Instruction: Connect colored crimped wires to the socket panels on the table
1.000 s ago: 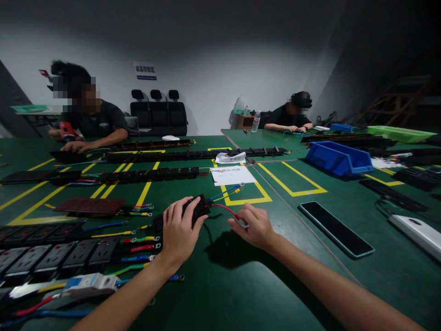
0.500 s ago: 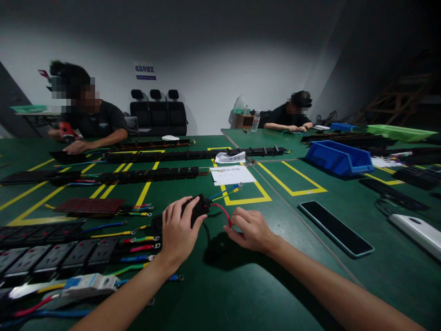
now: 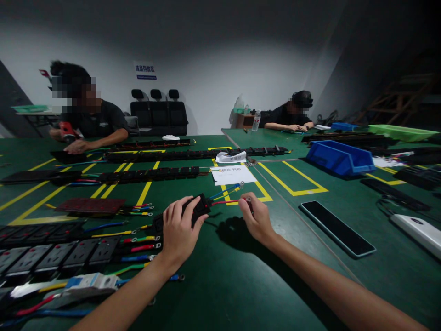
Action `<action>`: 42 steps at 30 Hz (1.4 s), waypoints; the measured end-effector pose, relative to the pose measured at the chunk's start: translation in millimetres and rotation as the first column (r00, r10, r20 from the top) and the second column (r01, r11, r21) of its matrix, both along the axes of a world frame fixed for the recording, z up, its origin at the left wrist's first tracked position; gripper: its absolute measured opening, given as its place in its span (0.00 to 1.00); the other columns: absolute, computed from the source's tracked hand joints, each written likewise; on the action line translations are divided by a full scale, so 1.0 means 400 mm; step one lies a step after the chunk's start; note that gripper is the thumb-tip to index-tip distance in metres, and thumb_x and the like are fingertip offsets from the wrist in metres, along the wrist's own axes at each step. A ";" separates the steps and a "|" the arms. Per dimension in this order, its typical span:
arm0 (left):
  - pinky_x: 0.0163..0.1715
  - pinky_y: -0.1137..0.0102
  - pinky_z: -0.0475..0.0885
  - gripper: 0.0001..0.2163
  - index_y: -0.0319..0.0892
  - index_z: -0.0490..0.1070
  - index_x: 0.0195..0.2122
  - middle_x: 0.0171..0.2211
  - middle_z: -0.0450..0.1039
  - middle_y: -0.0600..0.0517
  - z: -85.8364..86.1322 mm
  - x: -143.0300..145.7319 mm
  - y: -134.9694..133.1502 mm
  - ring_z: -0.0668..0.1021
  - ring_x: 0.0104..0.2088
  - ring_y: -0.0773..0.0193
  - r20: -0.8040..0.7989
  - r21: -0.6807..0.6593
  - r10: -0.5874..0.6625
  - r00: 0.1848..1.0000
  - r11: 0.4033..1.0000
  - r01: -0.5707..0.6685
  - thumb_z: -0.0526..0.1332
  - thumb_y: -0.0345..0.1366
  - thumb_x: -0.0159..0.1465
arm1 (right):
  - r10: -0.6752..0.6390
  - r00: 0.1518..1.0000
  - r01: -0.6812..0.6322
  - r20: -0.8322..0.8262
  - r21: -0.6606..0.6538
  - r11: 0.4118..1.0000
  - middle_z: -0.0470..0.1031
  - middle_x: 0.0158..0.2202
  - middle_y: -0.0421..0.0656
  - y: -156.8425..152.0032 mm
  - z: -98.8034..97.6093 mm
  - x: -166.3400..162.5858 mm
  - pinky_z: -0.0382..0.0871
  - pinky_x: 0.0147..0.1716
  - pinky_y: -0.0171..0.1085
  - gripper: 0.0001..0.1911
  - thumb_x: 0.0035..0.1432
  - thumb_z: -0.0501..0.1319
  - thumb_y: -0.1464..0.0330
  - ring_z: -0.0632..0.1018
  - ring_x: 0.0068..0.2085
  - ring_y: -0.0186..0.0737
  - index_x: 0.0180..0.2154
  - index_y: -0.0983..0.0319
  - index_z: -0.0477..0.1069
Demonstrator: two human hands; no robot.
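Note:
My left hand wraps over the end of a black socket strip, pressing it against the green table. Out of the strip's right end come a red wire and a blue and yellow-green pair of wires tipped with ring terminals. The fingers of my right hand are closed on the end of the red wire, which runs nearly straight from the strip. Below left of my left hand lie several more socket strips with coloured wire ends.
A phone and a white power bank lie to the right. Beyond them stands a blue bin. A paper sheet lies ahead. Two co-workers sit across the table; the left one holds a red power tool.
My right hand has moved up and to the right with the red wire, which was curved and is now nearly straight. My left hand has stayed on the socket strip.

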State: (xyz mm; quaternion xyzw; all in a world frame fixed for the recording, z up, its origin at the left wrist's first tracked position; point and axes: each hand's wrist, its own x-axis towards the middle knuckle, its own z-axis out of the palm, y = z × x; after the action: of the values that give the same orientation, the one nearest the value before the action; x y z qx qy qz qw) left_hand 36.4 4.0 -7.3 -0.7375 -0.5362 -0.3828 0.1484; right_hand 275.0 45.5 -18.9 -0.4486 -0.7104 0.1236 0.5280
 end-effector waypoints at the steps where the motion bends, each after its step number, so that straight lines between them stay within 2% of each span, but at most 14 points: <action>1: 0.52 0.51 0.69 0.20 0.46 0.68 0.61 0.54 0.72 0.43 0.001 0.000 -0.001 0.73 0.53 0.47 0.000 0.000 -0.005 1.000 1.000 0.005 0.62 0.42 0.68 | 0.006 1.000 -0.007 -0.030 -0.034 0.999 0.67 0.24 0.37 0.003 -0.001 0.001 0.59 0.26 0.35 0.14 0.70 0.52 0.59 0.68 0.25 0.35 0.35 0.59 0.67; 6: 0.51 0.51 0.70 0.20 0.45 0.69 0.60 0.53 0.72 0.42 0.004 0.001 -0.003 0.73 0.53 0.47 0.003 0.014 -0.023 1.000 1.000 0.023 0.61 0.42 0.69 | 0.019 0.987 -0.049 -0.162 -0.183 0.982 0.66 0.23 0.36 0.019 -0.015 0.008 0.60 0.22 0.34 0.18 0.69 0.53 0.54 0.68 0.23 0.34 0.34 0.59 0.68; 11: 0.52 0.51 0.69 0.20 0.45 0.67 0.61 0.54 0.72 0.42 0.001 0.000 -0.001 0.72 0.53 0.48 -0.016 0.002 -0.029 0.999 1.000 0.029 0.62 0.42 0.68 | 0.049 0.959 -0.141 -0.278 -0.321 0.936 0.67 0.23 0.36 0.039 -0.028 0.010 0.60 0.19 0.33 0.20 0.67 0.54 0.51 0.68 0.19 0.33 0.33 0.60 0.67; 16: 0.52 0.51 0.69 0.21 0.44 0.67 0.61 0.54 0.71 0.42 -0.003 -0.001 -0.001 0.72 0.54 0.48 -0.031 -0.017 -0.043 0.999 0.999 0.043 0.62 0.42 0.69 | 0.048 0.958 -0.154 -0.282 -0.368 0.917 0.67 0.22 0.36 0.052 -0.035 0.014 0.60 0.19 0.33 0.19 0.65 0.55 0.52 0.68 0.18 0.32 0.31 0.60 0.67; 24: 0.51 0.50 0.69 0.20 0.46 0.67 0.61 0.54 0.72 0.43 -0.001 0.001 -0.003 0.73 0.54 0.48 -0.038 -0.048 -0.045 0.998 0.998 0.043 0.61 0.42 0.69 | 0.021 0.993 -0.054 -0.117 -0.290 0.956 0.66 0.18 0.35 0.042 -0.024 0.013 0.59 0.21 0.34 0.17 0.66 0.54 0.56 0.69 0.19 0.35 0.29 0.59 0.67; 31: 0.51 0.50 0.69 0.20 0.47 0.67 0.61 0.55 0.72 0.43 -0.002 0.001 -0.002 0.73 0.54 0.47 -0.041 -0.055 -0.043 0.998 0.998 0.041 0.61 0.42 0.69 | 0.016 0.992 -0.048 -0.121 -0.265 0.963 0.67 0.19 0.35 0.044 -0.027 0.013 0.59 0.21 0.34 0.17 0.67 0.54 0.56 0.69 0.19 0.35 0.30 0.59 0.68; 42: 0.51 0.50 0.69 0.21 0.46 0.68 0.61 0.54 0.73 0.43 -0.002 0.002 -0.001 0.73 0.54 0.47 -0.048 -0.048 -0.028 0.998 0.998 0.026 0.62 0.43 0.68 | 0.015 1.000 -0.015 -0.015 -0.056 0.998 0.64 0.19 0.35 0.003 -0.001 0.005 0.57 0.23 0.34 0.13 0.68 0.53 0.60 0.67 0.21 0.34 0.32 0.59 0.66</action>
State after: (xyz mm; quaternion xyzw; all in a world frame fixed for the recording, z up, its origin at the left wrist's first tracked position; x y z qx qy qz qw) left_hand 37.2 3.6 -8.0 -0.7571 -0.5313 -0.3539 0.1384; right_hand 276.8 46.8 -19.3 -0.4570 -0.7061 0.1507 0.5195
